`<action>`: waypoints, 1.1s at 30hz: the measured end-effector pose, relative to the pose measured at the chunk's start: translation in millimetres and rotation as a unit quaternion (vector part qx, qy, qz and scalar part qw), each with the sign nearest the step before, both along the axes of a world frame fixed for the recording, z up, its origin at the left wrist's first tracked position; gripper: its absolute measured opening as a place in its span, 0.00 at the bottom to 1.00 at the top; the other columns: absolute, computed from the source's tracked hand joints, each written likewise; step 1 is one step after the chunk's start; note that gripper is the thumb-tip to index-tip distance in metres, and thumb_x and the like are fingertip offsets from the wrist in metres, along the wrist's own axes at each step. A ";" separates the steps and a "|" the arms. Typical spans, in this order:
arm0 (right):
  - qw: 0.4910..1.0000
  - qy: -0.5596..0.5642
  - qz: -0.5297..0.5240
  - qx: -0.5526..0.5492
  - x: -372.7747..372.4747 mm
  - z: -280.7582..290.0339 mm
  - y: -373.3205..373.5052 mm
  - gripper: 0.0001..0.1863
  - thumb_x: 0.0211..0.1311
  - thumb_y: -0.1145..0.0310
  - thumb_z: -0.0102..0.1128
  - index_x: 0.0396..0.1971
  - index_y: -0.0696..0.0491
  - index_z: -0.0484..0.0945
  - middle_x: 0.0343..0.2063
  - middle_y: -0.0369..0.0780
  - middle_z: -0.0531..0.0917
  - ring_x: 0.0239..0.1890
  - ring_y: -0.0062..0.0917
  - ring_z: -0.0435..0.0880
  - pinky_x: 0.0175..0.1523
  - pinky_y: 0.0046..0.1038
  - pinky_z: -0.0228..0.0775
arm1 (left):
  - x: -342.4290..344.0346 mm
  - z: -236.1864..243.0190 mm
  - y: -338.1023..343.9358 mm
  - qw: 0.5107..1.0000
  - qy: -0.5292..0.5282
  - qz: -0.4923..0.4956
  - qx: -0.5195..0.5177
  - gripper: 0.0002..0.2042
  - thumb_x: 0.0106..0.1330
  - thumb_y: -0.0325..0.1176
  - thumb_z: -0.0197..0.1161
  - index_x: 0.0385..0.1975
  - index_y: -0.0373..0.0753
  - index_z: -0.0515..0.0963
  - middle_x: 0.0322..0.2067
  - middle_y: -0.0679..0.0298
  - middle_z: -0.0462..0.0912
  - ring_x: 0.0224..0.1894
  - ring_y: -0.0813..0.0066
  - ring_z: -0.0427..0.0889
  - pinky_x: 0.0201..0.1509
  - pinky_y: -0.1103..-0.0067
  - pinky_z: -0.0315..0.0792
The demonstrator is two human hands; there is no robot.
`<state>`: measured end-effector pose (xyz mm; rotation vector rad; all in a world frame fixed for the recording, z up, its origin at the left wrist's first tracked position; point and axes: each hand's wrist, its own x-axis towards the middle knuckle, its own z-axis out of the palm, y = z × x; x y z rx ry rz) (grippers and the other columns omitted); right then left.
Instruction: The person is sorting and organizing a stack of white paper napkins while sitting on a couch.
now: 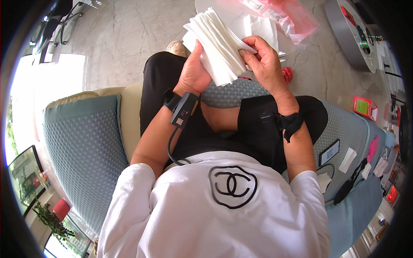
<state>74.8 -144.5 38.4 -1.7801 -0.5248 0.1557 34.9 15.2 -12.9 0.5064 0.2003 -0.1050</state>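
Gripped white sheet stack [217, 49] in left hand [194, 73], pinched its right edge in right hand [266, 62], thumb to forefinger — held up beyond the lap [202, 137]. Probably called for a light pinch, one layer at a time. Couldn't see left fingers behind stack, count layers, or trace pink bag [290, 19] past top edge.

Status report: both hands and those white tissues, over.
Left hand holding tissues; right hand pinching their edge. Tissues loosely fanned. Pink bag beyond, seemingly not blocking.
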 end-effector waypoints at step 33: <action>0.994 -0.088 0.048 -0.035 -1.7 8.0 -4.5 0.18 0.47 0.66 0.66 0.37 0.58 0.74 0.29 0.43 0.81 0.30 0.25 0.80 0.38 0.23 0.71 | -8.3 -14.3 22.7 0.961 -0.050 -0.131 -0.239 0.18 0.61 0.34 0.50 0.48 0.32 0.68 0.45 0.53 0.74 0.45 0.61 0.76 0.50 0.68 0.71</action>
